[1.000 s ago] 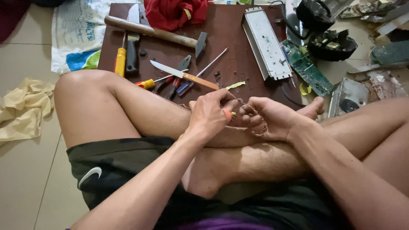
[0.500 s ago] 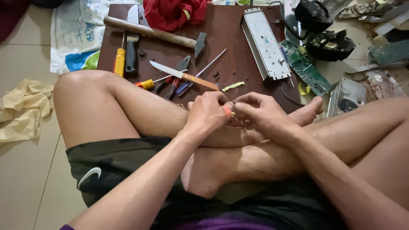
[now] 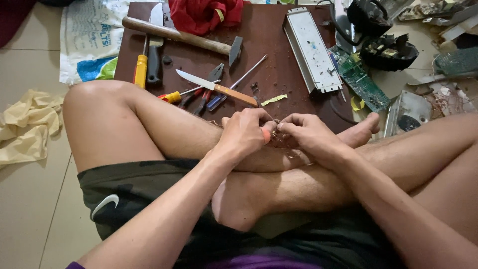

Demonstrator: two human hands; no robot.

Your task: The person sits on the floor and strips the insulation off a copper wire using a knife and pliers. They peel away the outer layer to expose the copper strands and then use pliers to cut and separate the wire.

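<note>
Head view, looking down on a person seated cross-legged on the floor, both forearms reaching forward over the crossed shins. The left hand (image 3: 245, 133) is curled, knuckles up, thumb and forefinger pinched on a small orange-tipped piece (image 3: 267, 134) at the point where the hands meet. The right hand (image 3: 308, 133) faces it, wrist bent inward, fingers bunched and gripping a tangle of thin coppery wire (image 3: 285, 140) that lies between the two hands, just above the shin; what exactly the orange piece is cannot be told, since the fingers cover most of it. Fingertips of both hands touch or nearly touch. Beyond the knees stands a low dark-brown worktop (image 3: 279, 60) carrying a hammer (image 3: 184, 37), a knife with a wooden handle (image 3: 216, 88), a yellow-handled screwdriver (image 3: 141, 68), pliers (image 3: 204, 97) and a long grey metal casing (image 3: 311, 50). A green circuit board (image 3: 361, 79) lies at its right edge. A yellowish cloth (image 3: 25, 124) lies on the floor tiles, left.
</note>
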